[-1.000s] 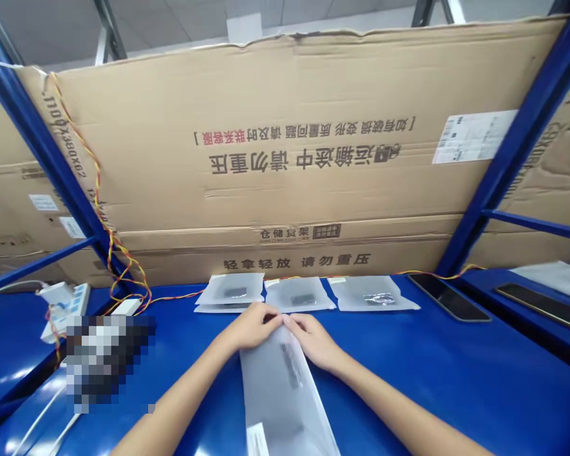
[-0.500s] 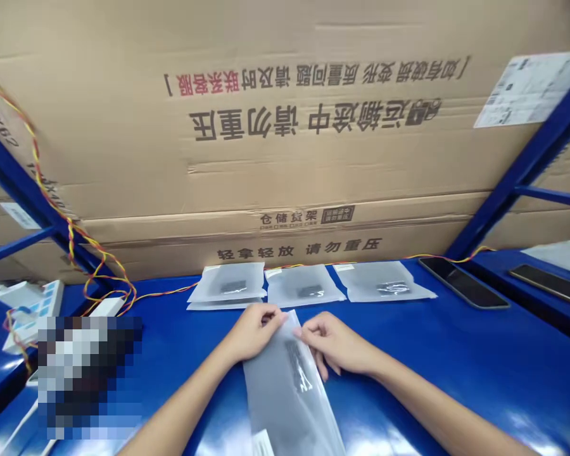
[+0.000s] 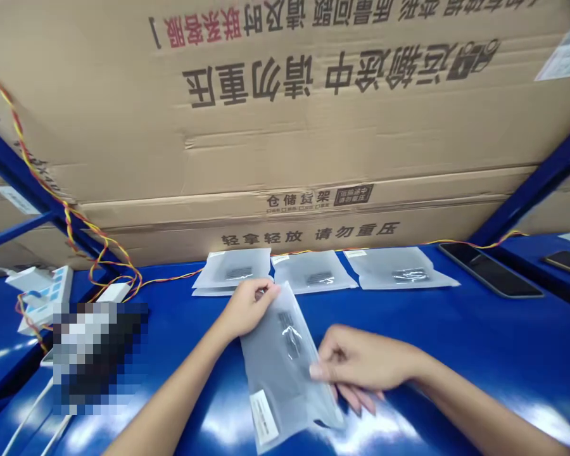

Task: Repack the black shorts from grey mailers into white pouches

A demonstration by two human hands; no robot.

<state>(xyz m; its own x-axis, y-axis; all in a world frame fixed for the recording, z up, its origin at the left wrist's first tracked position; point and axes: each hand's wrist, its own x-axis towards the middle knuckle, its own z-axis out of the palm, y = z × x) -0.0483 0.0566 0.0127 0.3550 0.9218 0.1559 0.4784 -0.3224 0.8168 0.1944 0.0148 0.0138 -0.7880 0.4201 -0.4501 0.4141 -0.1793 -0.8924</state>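
A frosted plastic bag (image 3: 270,361) with a white label (image 3: 264,415) at its near end slants above the blue surface, held between my two hands. Its far corner is pinched between the thumb and fingers of my left hand (image 3: 246,308). Lower down, my right hand (image 3: 365,361) closes on the bag's right-hand edge, thumb on top and fingers beneath. A dark printed patch with shiny creases shows on the bag's upper part. Whatever lies inside is hard to make out through the cloudy plastic.
Similar frosted bags (image 3: 313,272) lie in a row at the back, against a large cardboard box (image 3: 361,139). To their right is a black phone (image 3: 491,269). A power strip (image 3: 52,297), twisted red-yellow wires (image 3: 107,256) and a pixelated dark object (image 3: 99,358) are at left.
My right hand has slid down the bag's right edge, away from the far corner, where my left hand stays. More of the bag's near end and label now shows. The camera view has shifted.
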